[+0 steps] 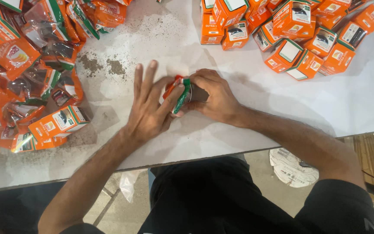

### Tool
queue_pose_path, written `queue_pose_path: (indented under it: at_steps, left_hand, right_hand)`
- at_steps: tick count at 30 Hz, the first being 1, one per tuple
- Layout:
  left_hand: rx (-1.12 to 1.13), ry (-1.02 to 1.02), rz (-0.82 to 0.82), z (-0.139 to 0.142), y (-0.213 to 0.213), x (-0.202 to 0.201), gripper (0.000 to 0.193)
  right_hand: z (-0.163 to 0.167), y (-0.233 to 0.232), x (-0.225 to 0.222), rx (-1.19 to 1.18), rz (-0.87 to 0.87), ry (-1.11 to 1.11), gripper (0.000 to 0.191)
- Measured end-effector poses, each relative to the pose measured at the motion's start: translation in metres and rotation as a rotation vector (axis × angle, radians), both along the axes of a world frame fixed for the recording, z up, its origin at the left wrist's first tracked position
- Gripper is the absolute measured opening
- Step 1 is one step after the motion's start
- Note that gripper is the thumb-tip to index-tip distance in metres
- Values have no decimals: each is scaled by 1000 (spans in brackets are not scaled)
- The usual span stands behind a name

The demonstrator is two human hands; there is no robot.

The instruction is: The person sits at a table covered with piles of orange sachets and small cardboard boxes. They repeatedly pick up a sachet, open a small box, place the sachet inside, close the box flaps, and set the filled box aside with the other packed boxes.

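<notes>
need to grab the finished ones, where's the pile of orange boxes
In the head view, the pile of orange boxes sits at the table's far right, beyond the right hand.

A packing workshop: heaps of small orange boxes [291, 26] and plastic pouches [27, 65] crowd a dusty white surface [152, 34].

A packet [179, 92] lies mid-table [247, 125] between both hands, pouches [27, 73] heaped left, boxes [291, 30] (stacked loosely) far right.
</notes>
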State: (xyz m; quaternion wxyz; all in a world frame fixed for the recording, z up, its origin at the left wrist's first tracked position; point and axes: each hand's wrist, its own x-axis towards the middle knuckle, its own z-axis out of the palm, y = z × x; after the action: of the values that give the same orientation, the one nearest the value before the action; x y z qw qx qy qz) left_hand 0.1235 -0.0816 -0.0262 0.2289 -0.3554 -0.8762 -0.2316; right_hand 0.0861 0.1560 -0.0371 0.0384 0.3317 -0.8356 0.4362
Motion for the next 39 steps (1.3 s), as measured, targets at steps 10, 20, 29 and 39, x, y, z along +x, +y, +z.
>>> queue_pose_path:
  at_steps: [10,20,29,39]
  left_hand:
    - [437,-539,159,-1,25,-11,29]
    - [490,-856,307,6,34,-30,22]
    - [1231,-1406,-110,14,-2,-27,27]
    - [880,-1236,69,7,16,-33,20]
  right_hand:
    - [1,-1,-2,26,19,93,64]
    - [0,-3,8,19,-1,185,63]
    - [13,-8,10,179,-18,280,54]
    - [3,-4,11,38,-7,255,44]
